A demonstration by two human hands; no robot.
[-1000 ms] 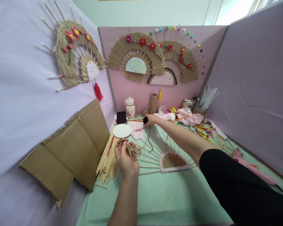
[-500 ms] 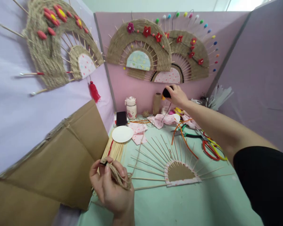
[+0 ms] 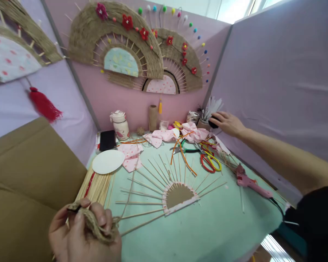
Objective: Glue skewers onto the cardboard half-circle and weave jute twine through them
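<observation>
Low on the left, my left hand [image 3: 84,233] is closed around a looped bundle of jute twine [image 3: 94,223], with a small dark bit at its end. A strand of twine runs from it up across the table. Far to the right, my right hand [image 3: 228,123] grips a round black ball of yarn [image 3: 213,122], beside a container [image 3: 203,124] of white sticks. Between the hands lies a half-circle cardboard piece [image 3: 180,196], edged in pink dotted cloth, with thin wooden sticks fanning out from it.
Scissors [image 3: 211,162], green-handled pliers [image 3: 190,150] and a pink glue gun [image 3: 253,183] lie to the right. At the back stand a bottle [image 3: 121,125] and a cardboard tube [image 3: 152,118]. A white disc [image 3: 108,162] rests on bundled sticks [image 3: 98,187]; a cardboard sheet [image 3: 24,174] leans left.
My right hand has carried the black yarn ball rightward, to the container of white sticks. The view has turned right, bringing the glue gun into sight. My left hand still holds the twine.
</observation>
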